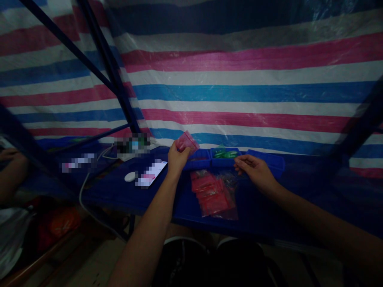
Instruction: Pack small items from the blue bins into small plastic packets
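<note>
While the left hand (177, 160) pinched a pink bag (189, 139) mid-frame by its lower part, apparently keeping its top free, the right hand (255, 170) curled loosely beside a blue tray (222, 162), holding what, if anything, I couldn't tell.

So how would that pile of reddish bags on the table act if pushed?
The pile of reddish bags would probably slide apart, since they overlap in layers. Each seems likely floppy and light, being thin, partly see-through film. Their glossy highlights hint at a slippery surface.
</note>
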A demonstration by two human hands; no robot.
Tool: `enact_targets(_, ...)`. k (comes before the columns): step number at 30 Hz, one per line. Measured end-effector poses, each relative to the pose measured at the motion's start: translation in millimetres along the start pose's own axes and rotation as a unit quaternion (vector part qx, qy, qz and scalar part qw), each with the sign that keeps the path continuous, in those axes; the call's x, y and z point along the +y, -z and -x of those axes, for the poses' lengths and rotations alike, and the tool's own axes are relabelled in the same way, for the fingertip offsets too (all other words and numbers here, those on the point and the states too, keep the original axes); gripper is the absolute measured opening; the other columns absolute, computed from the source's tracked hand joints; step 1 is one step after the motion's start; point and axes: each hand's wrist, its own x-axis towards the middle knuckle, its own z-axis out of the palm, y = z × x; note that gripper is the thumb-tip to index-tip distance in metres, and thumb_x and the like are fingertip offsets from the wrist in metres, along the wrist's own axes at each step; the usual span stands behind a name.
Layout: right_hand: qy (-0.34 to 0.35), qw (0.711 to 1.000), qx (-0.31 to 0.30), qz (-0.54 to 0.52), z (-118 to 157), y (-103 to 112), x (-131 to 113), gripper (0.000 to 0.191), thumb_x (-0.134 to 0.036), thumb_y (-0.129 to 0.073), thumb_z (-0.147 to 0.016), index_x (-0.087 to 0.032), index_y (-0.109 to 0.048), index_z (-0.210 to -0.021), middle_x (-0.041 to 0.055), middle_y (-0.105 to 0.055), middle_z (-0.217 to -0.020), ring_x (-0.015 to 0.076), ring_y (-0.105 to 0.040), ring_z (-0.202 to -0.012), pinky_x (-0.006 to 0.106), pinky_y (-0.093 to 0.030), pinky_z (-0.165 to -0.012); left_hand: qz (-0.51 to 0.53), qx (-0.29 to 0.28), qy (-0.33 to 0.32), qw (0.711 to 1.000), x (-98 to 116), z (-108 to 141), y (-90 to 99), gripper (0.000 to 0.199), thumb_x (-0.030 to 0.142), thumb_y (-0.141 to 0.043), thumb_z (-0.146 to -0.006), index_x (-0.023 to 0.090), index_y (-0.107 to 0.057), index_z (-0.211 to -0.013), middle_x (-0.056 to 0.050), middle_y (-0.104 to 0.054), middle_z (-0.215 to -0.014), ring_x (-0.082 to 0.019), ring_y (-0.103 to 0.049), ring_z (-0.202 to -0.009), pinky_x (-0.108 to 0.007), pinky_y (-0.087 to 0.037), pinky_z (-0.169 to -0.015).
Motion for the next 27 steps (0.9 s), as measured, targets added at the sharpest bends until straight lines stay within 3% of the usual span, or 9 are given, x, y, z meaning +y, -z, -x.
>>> enact_targets(5,0.006,1.0,-0.009,0.007,0.2,0.3,-0.6,0.039,-0.058,-0.078,-0.079,-0.021,-0.073,-0.092,0.0054,-0.075,-0.083,0.0159,-0.066,-0.069,0.03,-0.053,-0.066,-0.057,-0.023,-0.018,0.998,2.8,1.2,0.3,0.028,0.029,-0.061,-0.084,0.016,-0.072,-0.106,-0.005,-0.075,-0.095,-0.02,-0.068,-0.087,-0.03,-0.054,-0.082)
enact_targets(7,0.01,1.0,-0.013,0.006,0.3,1.1,0.2,0.037,-0.056,-0.077,-0.081,-0.021,-0.073,-0.092,0.0048,-0.074,-0.083,0.0153,-0.066,-0.069,0.03,-0.053,-0.066,-0.078,-0.027,-0.039,0.996,6.2,3.2,0.7,0.042,0.027,-0.064,-0.082,0.017,-0.068,-0.123,-0.004,-0.073,-0.094,-0.019,-0.067,-0.083,-0.03,-0.053,-0.081)
enact_targets(10,0.012,1.0,-0.018,0.011,-0.3,2.0,2.4,0.035,-0.055,-0.076,-0.083,-0.021,-0.073,-0.093,0.0047,-0.074,-0.083,0.0152,-0.066,-0.069,0.029,-0.053,-0.066,-0.089,-0.04,-0.056,0.994,13.1,6.5,-0.4,0.076,0.022,-0.065,-0.08,0.021,-0.043,-0.152,-0.002,-0.071,-0.094,-0.017,-0.066,-0.078,-0.03,-0.053,-0.081)
enact_targets(13,0.009,1.0,-0.019,0.012,-1.6,2.7,5.4,0.036,-0.055,-0.075,-0.083,-0.021,-0.073,-0.094,0.0049,-0.075,-0.084,0.0158,-0.067,-0.07,0.03,-0.053,-0.066,-0.113,-0.046,-0.08,0.989,20.8,9.2,-3.7,0.087,0.017,-0.064,-0.079,0.022,-0.031,-0.159,-0.005,-0.07,-0.102,-0.02,-0.067,-0.088,-0.034,-0.054,-0.091)
enact_targets(18,0.011,1.0,-0.023,0.01,-2.7,3.0,9.5,0.039,-0.058,-0.075,-0.082,-0.021,-0.073,-0.095,0.0055,-0.075,-0.085,0.0167,-0.067,-0.071,0.031,-0.053,-0.067,-0.155,-0.041,-0.143,0.977,28.3,11.6,-10.1,0.07,0.013,-0.062,-0.081,0.022,-0.048,-0.148,-0.012,-0.061,-0.131,-0.026,-0.062,-0.113,-0.04,-0.049,-0.105)
enact_targets(23,0.013,0.999,-0.029,0.015,-2.3,1.5,7.8,0.039,-0.058,-0.075,-0.082,-0.021,-0.074,-0.094,0.0053,-0.074,-0.082,0.0167,-0.066,-0.069,0.031,-0.054,-0.066,-0.202,-0.054,-0.119,0.971,25.2,12.3,-13.9,0.031,0.019,-0.061,-0.086,0.017,-0.069,-0.116,-0.013,-0.062,-0.119,-0.027,-0.063,-0.11,-0.039,-0.05,-0.104)
enact_targets(27,0.01,0.999,-0.033,0.013,-2.4,1.0,6.3,0.037,-0.056,-0.075,-0.083,-0.021,-0.073,-0.093,0.0044,-0.073,-0.081,0.0157,-0.066,-0.068,0.031,-0.053,-0.066,-0.239,-0.07,-0.1,0.963,26.1,19.1,-14.8,0.034,0.034,-0.06,-0.092,0.015,-0.068,-0.118,-0.016,-0.063,-0.114,-0.03,-0.064,-0.107,-0.042,-0.051,-0.099)
